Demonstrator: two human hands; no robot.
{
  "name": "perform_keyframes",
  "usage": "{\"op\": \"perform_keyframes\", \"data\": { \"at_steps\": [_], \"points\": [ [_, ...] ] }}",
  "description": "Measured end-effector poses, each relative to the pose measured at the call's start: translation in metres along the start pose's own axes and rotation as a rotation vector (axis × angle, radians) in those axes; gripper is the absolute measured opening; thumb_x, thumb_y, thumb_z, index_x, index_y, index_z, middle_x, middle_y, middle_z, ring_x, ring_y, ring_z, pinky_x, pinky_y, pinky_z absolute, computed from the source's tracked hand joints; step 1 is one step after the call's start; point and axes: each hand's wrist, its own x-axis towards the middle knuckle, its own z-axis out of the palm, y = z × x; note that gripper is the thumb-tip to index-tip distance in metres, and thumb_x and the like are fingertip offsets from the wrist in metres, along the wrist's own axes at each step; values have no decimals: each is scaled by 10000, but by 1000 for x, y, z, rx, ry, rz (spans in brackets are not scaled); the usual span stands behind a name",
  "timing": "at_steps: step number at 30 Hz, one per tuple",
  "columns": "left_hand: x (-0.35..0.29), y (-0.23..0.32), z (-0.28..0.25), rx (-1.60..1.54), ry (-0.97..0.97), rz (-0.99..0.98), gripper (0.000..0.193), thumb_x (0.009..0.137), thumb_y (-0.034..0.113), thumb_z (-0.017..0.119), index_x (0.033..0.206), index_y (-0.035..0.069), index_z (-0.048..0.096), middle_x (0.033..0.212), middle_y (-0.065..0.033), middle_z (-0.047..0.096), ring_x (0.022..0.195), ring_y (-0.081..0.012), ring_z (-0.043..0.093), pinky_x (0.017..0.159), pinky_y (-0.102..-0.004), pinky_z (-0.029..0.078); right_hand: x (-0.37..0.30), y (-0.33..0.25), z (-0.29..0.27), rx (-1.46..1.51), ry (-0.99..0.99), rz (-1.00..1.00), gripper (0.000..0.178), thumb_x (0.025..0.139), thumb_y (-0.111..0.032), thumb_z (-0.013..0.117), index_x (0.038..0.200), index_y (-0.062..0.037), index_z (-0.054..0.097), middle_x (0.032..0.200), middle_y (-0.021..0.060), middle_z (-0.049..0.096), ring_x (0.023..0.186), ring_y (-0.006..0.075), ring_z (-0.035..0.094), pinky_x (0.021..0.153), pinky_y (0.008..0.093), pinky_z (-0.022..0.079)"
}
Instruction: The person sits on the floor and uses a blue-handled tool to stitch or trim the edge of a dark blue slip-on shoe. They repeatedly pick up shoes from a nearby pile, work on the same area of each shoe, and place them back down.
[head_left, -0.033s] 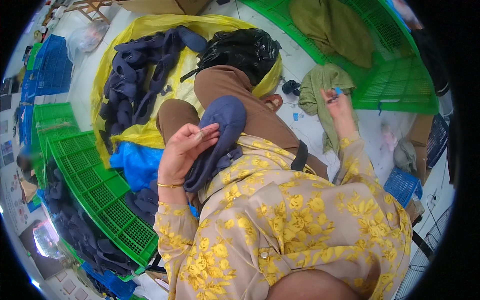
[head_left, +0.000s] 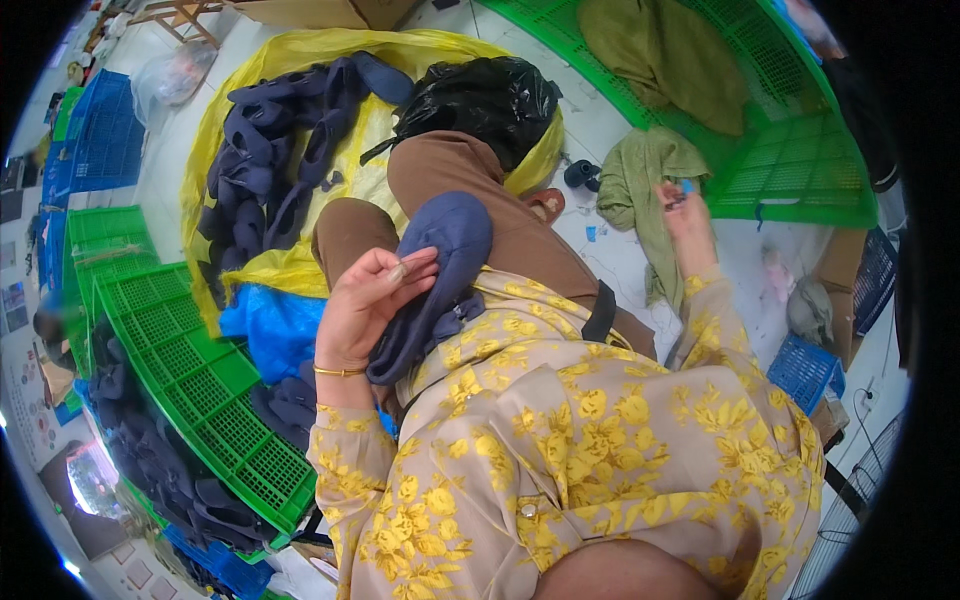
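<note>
A navy fabric shoe (head_left: 450, 235) rests upright on my lap, its rounded end pointing away from me. Over its left side lies my left hand (head_left: 375, 295), thumb and fingertips pinched together; whatever sits in the pinch is too small to make out. My right hand (head_left: 688, 225) is stretched far out to the right, above a crumpled light green cloth (head_left: 640, 165). Its fingers are curled around a small blue and dark thing (head_left: 684, 190) whose kind I cannot tell.
A yellow plastic sack (head_left: 370, 150) holds several navy shoes (head_left: 245, 150); a black plastic bag (head_left: 480, 105) lies beside them. Green crates stand at left (head_left: 210, 390) and right (head_left: 800, 180). A dark spool-like thing (head_left: 580, 174) and a blue basket (head_left: 805, 372) are on the floor.
My right hand has shifted slightly to the right and toward me with the small blue and dark thing. My left hand and the shoe stay put.
</note>
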Motion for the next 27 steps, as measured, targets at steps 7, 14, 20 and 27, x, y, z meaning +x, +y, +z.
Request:
{"op": "perform_keyframes", "data": {
  "at_steps": [7, 14, 20, 27],
  "points": [
    [1, 0, -3, 8, -26, -13, 67, 942, 66, 538, 967, 8, 558, 1290, -280, 519, 1171, -324, 560, 1031, -429, 442, 25, -28, -60, -397, 196, -491, 149, 893, 13, 502, 1020, -41, 446, 775, 100, 553, 597, 200, 620, 519, 291, 495],
    [26, -16, 17, 367, 327, 136, 421, 787, -6, 730, 669, 128, 348, 845, -82, 625, 722, -124, 601, 662, -229, 508, 11, -20, -55, -851, 157, -719, 183, 851, 15, 500, 1026, -34, 528, 873, 81, 586, 654, 172, 624, 646, 292, 499],
    [39, -26, 22, 820, 518, 182, 443, 744, 48, 762, 615, 126, 345, 677, -28, 571, 598, -76, 538, 551, -212, 440, -10, -19, -49, -1367, 153, -1024, 238, 861, -41, 492, 1094, -42, 538, 992, 169, 636, 825, 312, 635, 749, 409, 484],
    [44, -26, 33, 1078, 628, 190, 298, 641, 181, 723, 711, 25, 478, 613, -57, 555, 562, -121, 528, 572, -276, 453, 23, -85, -113, -1787, 121, -1338, 291, 842, -50, 488, 1129, -33, 532, 1024, 249, 620, 919, 433, 588, 786, 507, 454]
  ]
}}
